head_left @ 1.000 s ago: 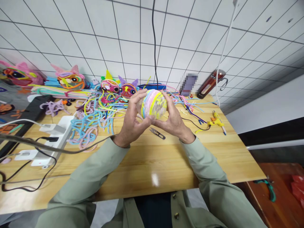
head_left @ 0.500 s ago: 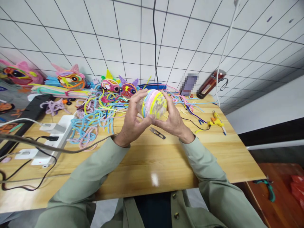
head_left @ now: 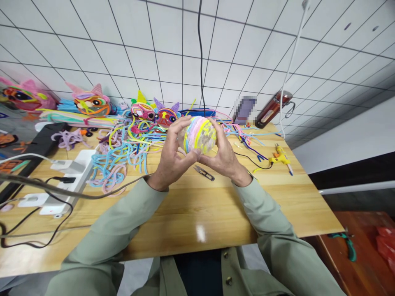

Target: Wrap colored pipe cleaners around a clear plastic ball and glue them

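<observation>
Between my two hands, above the table, is a clear round ball (head_left: 200, 135) wrapped with bands of yellow, pink, lilac and blue pipe cleaner. My left hand (head_left: 173, 154) grips its left side, fingers over the top and thumb underneath. My right hand (head_left: 224, 154) holds the right side the same way, the thumbs nearly meeting below. Yellow pieces cover part of the ball's right face. Small black thread snips (head_left: 204, 173) lie on the wooden table just below the hands.
Loose pipe cleaners (head_left: 123, 152) are heaped left of centre, with finished animal heads (head_left: 166, 117) behind them. A white power strip (head_left: 71, 181) with cables lies at left. To the right are a yellow glue gun (head_left: 280, 158), a thermos (head_left: 273, 109) and a phone (head_left: 245, 110) against the wall.
The ball and both hands keep almost the same place and grip. Only a very slight shift of the whole view shows.
</observation>
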Tool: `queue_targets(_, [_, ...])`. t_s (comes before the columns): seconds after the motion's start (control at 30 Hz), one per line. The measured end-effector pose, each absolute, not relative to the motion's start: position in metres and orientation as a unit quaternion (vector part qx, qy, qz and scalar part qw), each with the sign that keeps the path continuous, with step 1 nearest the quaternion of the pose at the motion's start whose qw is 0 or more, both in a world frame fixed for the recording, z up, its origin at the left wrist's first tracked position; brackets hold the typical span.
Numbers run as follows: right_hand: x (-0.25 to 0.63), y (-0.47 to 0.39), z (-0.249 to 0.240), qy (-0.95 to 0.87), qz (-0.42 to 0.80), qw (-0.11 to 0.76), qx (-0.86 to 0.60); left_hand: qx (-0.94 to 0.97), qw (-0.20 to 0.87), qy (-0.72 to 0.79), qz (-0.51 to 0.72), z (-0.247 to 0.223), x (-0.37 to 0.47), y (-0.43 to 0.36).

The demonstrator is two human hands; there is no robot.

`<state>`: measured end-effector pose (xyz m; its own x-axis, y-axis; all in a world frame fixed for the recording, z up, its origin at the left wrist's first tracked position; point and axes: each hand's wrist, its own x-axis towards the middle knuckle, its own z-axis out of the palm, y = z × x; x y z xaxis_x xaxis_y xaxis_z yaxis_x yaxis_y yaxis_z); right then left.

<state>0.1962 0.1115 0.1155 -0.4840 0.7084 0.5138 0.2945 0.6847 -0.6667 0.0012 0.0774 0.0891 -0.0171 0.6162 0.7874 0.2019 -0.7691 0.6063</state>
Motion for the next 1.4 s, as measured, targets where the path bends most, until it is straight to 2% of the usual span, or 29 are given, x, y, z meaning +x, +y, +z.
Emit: queue_targets(1.4, [0.1954, 0.1119, 0.1123, -0.835, 0.202, 0.412, -0.302, 0.692, 0.156, 0.309, 0.634, 0.0870, 0.0008, 0.0769])
